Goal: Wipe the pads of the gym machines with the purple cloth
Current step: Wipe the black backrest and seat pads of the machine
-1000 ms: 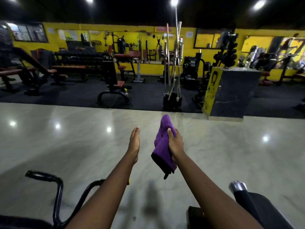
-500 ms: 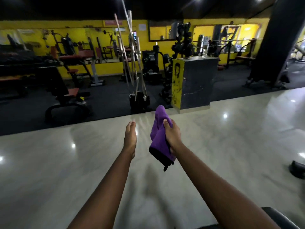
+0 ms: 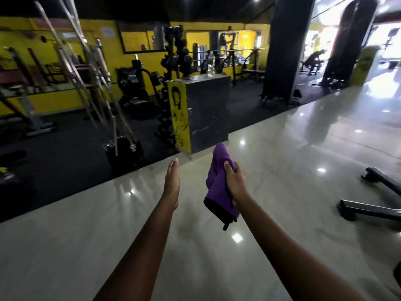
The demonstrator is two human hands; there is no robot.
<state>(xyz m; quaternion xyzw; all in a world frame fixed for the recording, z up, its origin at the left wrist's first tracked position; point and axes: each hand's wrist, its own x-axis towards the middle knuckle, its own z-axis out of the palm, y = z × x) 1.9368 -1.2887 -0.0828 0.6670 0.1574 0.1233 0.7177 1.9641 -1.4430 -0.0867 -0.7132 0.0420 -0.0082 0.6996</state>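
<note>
Both my arms reach forward over a glossy pale floor. My right hand (image 3: 235, 181) grips the purple cloth (image 3: 218, 183), which hangs bunched from my fist with a dark hem at its lower end. My left hand (image 3: 172, 183) is held flat and edge-on beside it, fingers straight and together, holding nothing and apart from the cloth. No machine pad is under either hand. Padded benches (image 3: 15, 79) stand far off at the left on the black mat, blurred.
A black block with a yellow poster side (image 3: 208, 109) stands just ahead at the mat's edge. A rack of upright bars (image 3: 121, 146) is left of it. A dark pillar (image 3: 284, 48) rises at the right. Black machine feet (image 3: 368, 210) lie on the floor at right.
The view has swung to the right: the bar rack and block slid left, the pillar and bright doorway came in. The nearby machine frame at the bottom has left view. Both hands keep their pose.
</note>
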